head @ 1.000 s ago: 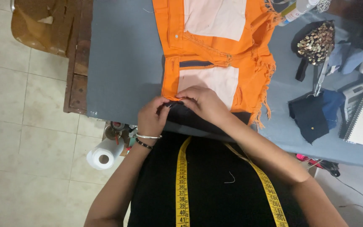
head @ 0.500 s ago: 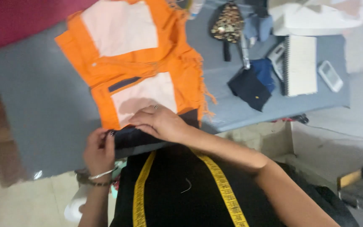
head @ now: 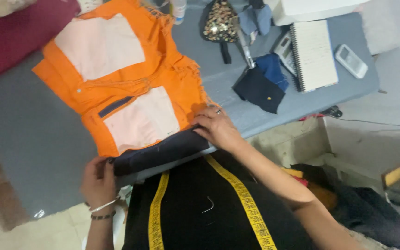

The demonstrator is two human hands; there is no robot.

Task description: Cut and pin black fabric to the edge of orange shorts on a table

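Note:
An orange garment [head: 130, 74] with pale pink pocket panels and frayed edges lies inside out on the blue-grey table [head: 28, 139]. A dark navy fabric band [head: 160, 152] runs along its near edge. My left hand [head: 97, 178] pinches the left end of that band at the table's front edge. The band's right end lies under my right hand [head: 216, 127], which presses flat beside the orange cloth. A yellow measuring tape [head: 237, 194] hangs around my neck over a black top.
A spiral notebook [head: 315, 53], a calculator [head: 281, 46], a white remote [head: 352, 60], scissors [head: 245, 46], dark blue fabric scraps [head: 262, 83] and a sequinned black piece [head: 219, 23] lie at the table's right. Maroon cloth [head: 15, 41] sits at the far left.
My hands have moved apart along the navy band, the left toward the left end and the right toward the right end. The camera has swung, so the table appears rotated.

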